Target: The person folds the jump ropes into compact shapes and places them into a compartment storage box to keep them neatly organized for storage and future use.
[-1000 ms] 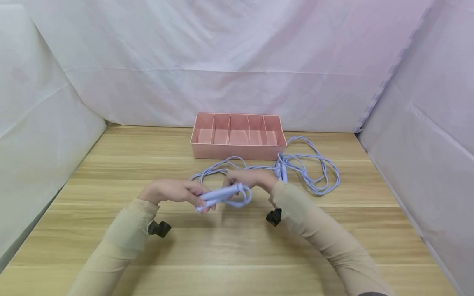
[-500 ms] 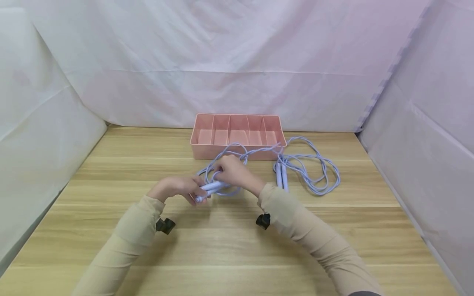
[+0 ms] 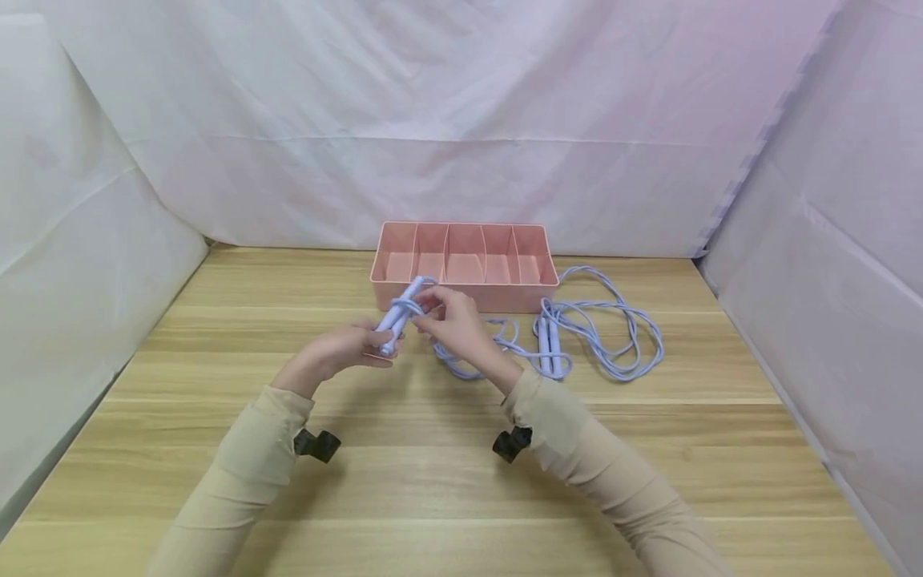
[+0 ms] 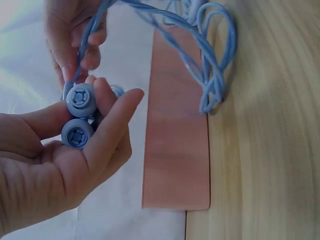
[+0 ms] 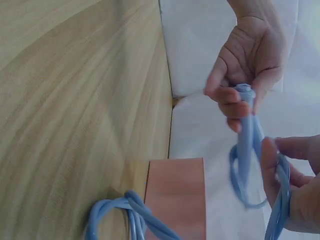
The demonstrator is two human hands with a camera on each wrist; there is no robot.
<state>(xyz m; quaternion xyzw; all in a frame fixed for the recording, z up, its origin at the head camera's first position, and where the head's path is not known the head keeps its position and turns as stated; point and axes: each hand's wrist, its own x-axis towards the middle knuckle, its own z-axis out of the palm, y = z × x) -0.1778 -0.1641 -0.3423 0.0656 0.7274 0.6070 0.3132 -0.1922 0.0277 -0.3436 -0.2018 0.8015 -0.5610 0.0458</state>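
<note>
Above the surface (image 3: 433, 497), by the box (image 3: 497, 298): left hand (image 3: 346, 349) has fingers curled round both handles (image 3: 392, 320), right hand (image 3: 461, 324) pinches cord (image 5: 283, 187) looped about them. Likely wrapping; next turn probably wants steady handles, taut cord.

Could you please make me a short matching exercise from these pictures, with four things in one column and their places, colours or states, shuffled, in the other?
Things:
1. Held handles
2. Other handles
3. Box
4. Right hand

Places, colours or states:
A. Pink, with five compartments
B. Holding cord in its fingers
C. In the left hand
D. Lying side by side on the table

Right pairs: 1-C, 2-D, 3-A, 4-B
</note>
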